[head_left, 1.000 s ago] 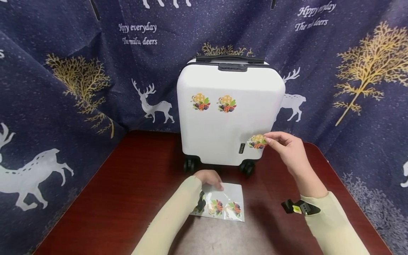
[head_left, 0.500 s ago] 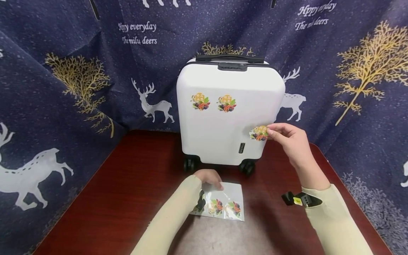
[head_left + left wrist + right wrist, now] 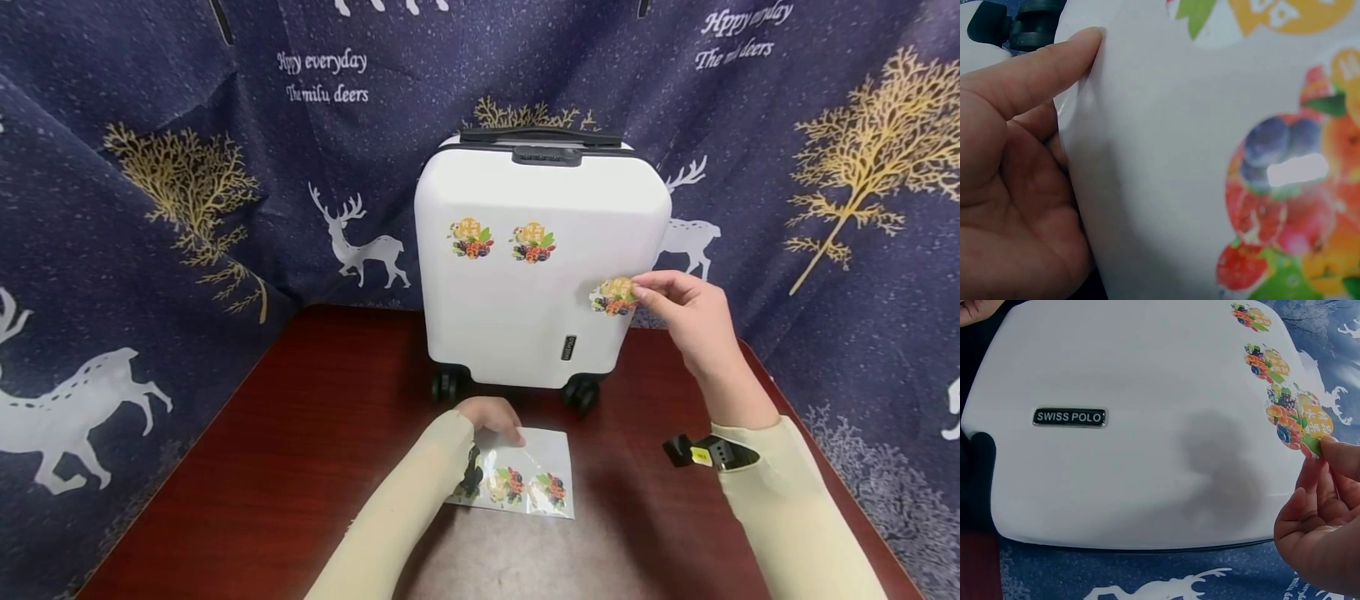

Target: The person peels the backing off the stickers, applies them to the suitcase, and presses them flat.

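Note:
A white suitcase point(image 3: 502, 317) stands upright on the table, with two fruit stickers, a left one point(image 3: 471, 239) and a right one point(image 3: 533, 242), side by side on its upper front. My right hand point(image 3: 693, 321) pinches a third fruit sticker point(image 3: 612, 297) by its edge between thumb and fingers, in front of the suitcase's right side; whether that sticker touches the shell I cannot tell. Down on the table lies a sticker sheet point(image 3: 546, 450) printed with several fruit pictures. Its far edge is held by my left hand point(image 3: 491, 414), thumb on top point(image 3: 1066, 62) and fingers partly hidden behind.
The dark red table point(image 3: 322, 400) reaches back to a blue cloth point(image 3: 337, 167) printed with deer and trees. A black name plate point(image 3: 569, 347) sits low on the suitcase's right, above black wheels point(image 3: 581, 394). A black handle point(image 3: 540, 137) tops the suitcase.
My right hand has risen along the suitcase's right side with the pinched sticker, from beside the name plate to well above it. My left hand and the sheet have stayed put.

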### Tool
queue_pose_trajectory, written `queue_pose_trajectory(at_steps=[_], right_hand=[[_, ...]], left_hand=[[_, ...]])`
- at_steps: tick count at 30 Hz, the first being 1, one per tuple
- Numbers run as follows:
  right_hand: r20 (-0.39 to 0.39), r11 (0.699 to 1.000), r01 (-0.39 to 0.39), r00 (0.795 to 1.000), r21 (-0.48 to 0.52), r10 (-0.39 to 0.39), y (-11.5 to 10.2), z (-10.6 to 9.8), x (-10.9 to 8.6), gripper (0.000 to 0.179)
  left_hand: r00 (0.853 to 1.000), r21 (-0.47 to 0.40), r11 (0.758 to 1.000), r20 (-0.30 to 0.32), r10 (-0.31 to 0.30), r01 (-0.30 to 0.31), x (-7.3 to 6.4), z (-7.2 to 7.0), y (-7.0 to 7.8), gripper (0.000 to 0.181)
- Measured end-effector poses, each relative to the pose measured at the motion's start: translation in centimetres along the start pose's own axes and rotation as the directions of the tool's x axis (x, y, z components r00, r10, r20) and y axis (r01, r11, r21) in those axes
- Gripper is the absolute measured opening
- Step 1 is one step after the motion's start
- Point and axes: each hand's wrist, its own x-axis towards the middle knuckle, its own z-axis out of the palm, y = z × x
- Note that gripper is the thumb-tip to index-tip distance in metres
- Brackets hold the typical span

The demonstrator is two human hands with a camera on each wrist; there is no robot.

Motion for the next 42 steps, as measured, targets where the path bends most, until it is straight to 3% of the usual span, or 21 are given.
queue_pose_trajectory(at_steps=[10,22,37,42], right_hand=[[-0.016,0.999,0.033,0.999,0.023,-0.033,-0.3,-0.2,0.9,0.03],[-0.118,0.999,0.052,0.992,0.009,-0.051,-0.4,0.2,2.1,0.033],[-0.15,0.996,0.066,0.986,-0.053,-0.073,-0.9,1.0,3.8,0.006],[-0.144,0.994,0.075,0.986,-0.08,-0.086,-1.0,1.4,4.2,0.019]], left_hand=[[1.0,-0.022,1.0,-0.002,-0.016,0.016,0.0,0.1,0.0,0.033],[1.0,-0.032,0.999,0.005,-0.01,0.01,0.0,0.3,0.2,0.031],[1.0,-0.038,0.999,-0.005,-0.012,0.012,-0.3,0.1,0.2,0.03],[1.0,-0.055,0.998,-0.008,-0.013,0.012,-0.2,0.2,0.4,0.033]])
